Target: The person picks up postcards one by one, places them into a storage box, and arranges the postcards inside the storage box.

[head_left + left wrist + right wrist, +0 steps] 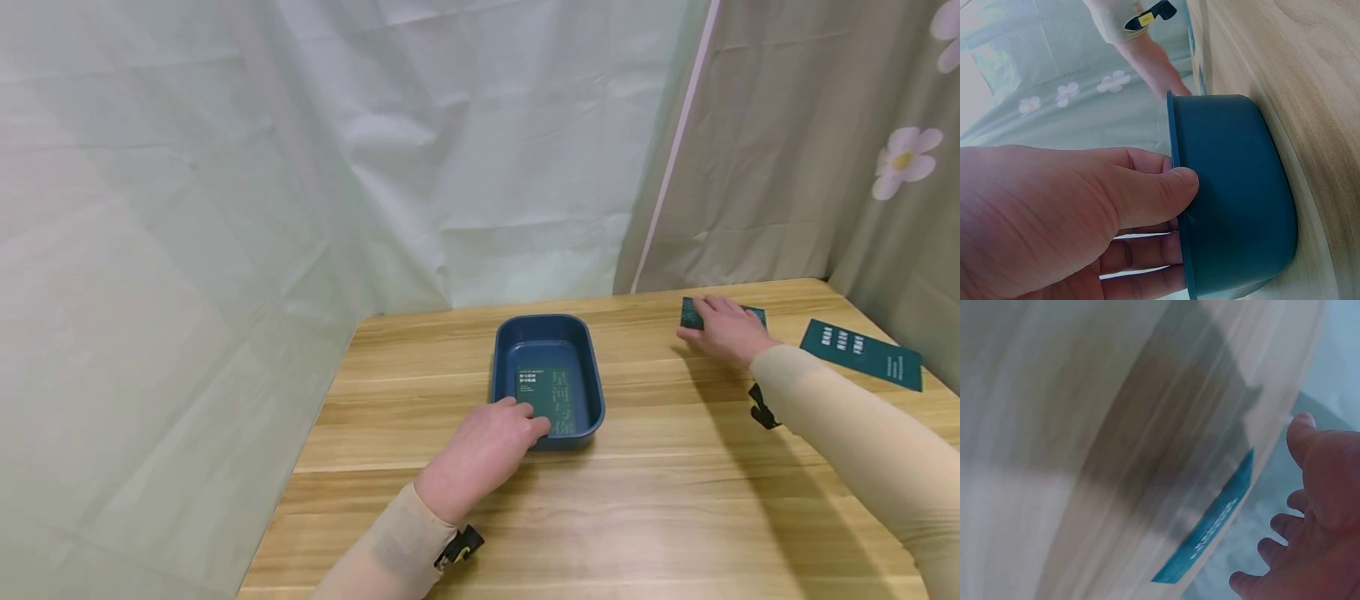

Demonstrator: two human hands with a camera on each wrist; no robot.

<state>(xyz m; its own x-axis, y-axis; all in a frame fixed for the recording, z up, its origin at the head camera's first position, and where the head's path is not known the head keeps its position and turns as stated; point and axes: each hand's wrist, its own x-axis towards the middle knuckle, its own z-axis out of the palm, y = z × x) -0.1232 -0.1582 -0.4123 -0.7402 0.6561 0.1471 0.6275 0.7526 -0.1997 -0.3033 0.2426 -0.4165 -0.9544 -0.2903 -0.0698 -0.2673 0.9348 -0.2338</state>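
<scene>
A dark blue rectangular tray (547,327) stands on the wooden table, with a dark green printed card (551,396) lying in it. My left hand (487,450) grips its near rim. In the left wrist view the thumb (1175,190) presses the outer wall while the other fingers go over the rim. Farther right, my right hand (727,327) hovers over a second green card (691,314), partly hiding it. Its fingers (1285,525) are spread and hold nothing in the right wrist view, where a teal card (1207,531) lies on the table.
Another long green card (862,357) with white lettering lies near the right edge of the wooden table (645,517). Pale curtains (487,150) hang behind and to the left. A flower-printed curtain (907,162) hangs at the right.
</scene>
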